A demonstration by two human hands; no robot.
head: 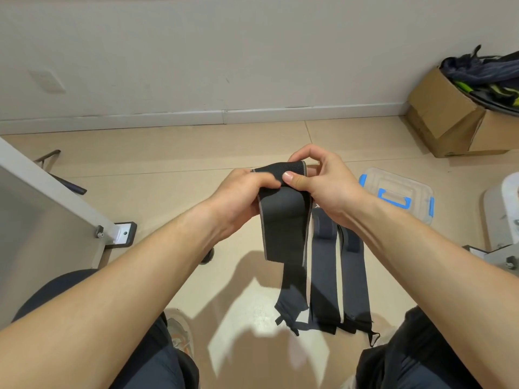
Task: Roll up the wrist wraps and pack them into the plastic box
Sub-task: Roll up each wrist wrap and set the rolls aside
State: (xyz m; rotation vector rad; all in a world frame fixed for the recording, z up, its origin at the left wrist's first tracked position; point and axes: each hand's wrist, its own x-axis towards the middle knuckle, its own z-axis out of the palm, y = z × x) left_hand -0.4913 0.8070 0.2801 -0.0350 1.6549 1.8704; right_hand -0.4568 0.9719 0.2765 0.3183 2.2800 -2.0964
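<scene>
I am holding a black wrist wrap [283, 220] in the air above the floor [168, 153], between my knees, and its loose tail is hanging down limp. My left hand [238, 197] is closing its grip around the top fold, while my right hand [317, 178] is pinching the same fold, thumb pressing on the fabric. The wrap looks soft, light and stretchy, so I judge the roll needs tight pinching at its edges. More wraps [337, 276] are lying flat on the floor just beside it, near the lidded plastic box [398, 195] to my right.
</scene>
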